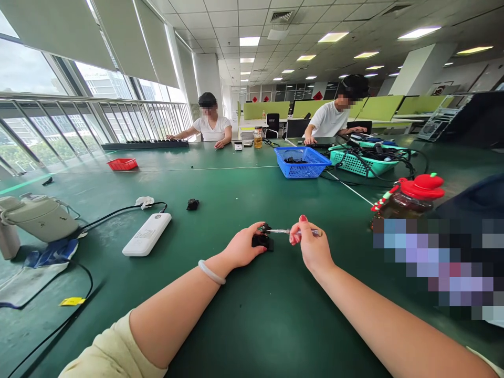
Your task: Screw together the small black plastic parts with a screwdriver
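My left hand (pixel 243 245) is closed around a small black plastic part (pixel 263 241) and steadies it on the green table (pixel 236 325). In my right hand (pixel 313 247) is a thin screwdriver with a clear handle (pixel 317 232), its shaft pointing left. The tip meets the top of the black part, close to my left fingertips; the exact contact point is too small to make out. Some of the part is hidden behind my left fingers. Further off to the left lies another small black piece (pixel 192 204).
A white power bank (pixel 147 234) with a cable lies left. Blue (pixel 303 169) and green baskets (pixel 356 164) stand beyond my hands, cables spilling from the green one. A red-lidded jar (pixel 417 194) is at right, a red tray (pixel 122 164) far left. Two people sit across the table.
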Motion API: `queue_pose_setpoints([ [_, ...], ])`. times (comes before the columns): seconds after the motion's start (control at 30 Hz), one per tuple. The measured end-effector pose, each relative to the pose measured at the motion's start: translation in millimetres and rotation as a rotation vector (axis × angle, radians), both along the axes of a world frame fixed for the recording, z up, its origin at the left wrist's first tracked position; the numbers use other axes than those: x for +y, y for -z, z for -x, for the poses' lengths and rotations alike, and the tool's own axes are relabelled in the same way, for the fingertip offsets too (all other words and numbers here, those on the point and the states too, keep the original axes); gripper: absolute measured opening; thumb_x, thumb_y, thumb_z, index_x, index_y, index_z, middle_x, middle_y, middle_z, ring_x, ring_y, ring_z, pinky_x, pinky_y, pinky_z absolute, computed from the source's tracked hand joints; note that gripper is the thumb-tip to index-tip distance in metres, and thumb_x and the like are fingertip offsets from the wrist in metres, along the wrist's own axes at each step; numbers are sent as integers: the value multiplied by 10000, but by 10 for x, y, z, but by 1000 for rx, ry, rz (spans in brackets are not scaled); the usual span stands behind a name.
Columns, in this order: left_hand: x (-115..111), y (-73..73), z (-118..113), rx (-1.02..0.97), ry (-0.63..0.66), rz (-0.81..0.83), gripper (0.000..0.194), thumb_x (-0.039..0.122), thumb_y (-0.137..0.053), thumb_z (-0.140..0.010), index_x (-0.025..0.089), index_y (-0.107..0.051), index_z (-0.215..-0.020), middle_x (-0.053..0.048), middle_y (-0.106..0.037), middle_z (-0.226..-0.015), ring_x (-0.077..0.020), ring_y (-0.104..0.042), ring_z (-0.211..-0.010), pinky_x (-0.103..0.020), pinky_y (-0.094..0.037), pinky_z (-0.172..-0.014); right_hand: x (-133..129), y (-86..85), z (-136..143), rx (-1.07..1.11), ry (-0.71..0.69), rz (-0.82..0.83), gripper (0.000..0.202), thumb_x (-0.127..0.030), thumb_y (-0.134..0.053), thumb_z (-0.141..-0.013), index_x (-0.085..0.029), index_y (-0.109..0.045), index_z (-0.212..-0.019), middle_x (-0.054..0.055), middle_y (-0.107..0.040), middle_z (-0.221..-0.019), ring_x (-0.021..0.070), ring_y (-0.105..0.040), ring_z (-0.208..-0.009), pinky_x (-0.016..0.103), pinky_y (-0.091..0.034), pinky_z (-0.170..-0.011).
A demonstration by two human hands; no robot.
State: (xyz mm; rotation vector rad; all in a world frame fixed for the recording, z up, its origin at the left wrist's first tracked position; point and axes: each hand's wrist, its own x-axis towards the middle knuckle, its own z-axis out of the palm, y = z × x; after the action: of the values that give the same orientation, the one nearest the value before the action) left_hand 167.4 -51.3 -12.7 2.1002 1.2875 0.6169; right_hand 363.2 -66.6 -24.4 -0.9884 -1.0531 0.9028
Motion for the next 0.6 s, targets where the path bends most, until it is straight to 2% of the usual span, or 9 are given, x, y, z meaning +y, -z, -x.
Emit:
queue_pose_setpoints([
  [0.13, 13, 21, 0, 32, 16, -28, 709, 224, -685, -769, 179, -459, -1440, -89, -652, -1299, -264, -601, -1189, -386, -441, -1059, 47, -25, -7, 146, -6, 144, 587, -735, -631, -750, -193, -554, -537, -44, -413, -428, 101, -458, -416, 238, -407, -414],
  [0.23, 22, 40, -2, 52, 5, -20, 785, 240, -669, -785, 157, -366, -1504, -95, -654, -1294, -272, -589, -1198, -404, -427, -1067, 70, -66, -39, 206, -8, 265, 574, -734, -671, -703, -197, -530, -557, -65, -380, -401, 90, -420, -380, 230, -368, -371],
  [0.33, 23, 42, -3, 40, 28, -14, 814, 224, -647, -795, 180, -305, -1534, -64, -672, -1273, -260, -582, -1200, -402, -414, -1074, 89, -97, -79, 233, 36, 338, 544, -699, -713, -680, -201, -516, -585, -82, -358, -398, 80, -394, -370, 221, -343, -362],
  [0.43, 17, 29, -1, 20, 55, -18, 814, 213, -649, -788, 215, -313, -1529, -38, -683, -1256, -253, -587, -1180, -402, -418, -1063, 86, -114, -91, 203, 71, 268, 506, -648, -741, -680, -206, -502, -616, -100, -324, -414, 65, -342, -371, 212, -300, -368],
  [0.6, 1, 14, 5, 34, 81, -35, 818, 209, -687, -756, 236, -357, -1504, -40, -694, -1223, -256, -596, -1149, -416, -428, -1043, -7, -125, -30, -31, -139, 41, 445, -626, -639, -794, -216, -504, -684, -100, -303, -449, 71, -285, -398, 227, -233, -406],
])
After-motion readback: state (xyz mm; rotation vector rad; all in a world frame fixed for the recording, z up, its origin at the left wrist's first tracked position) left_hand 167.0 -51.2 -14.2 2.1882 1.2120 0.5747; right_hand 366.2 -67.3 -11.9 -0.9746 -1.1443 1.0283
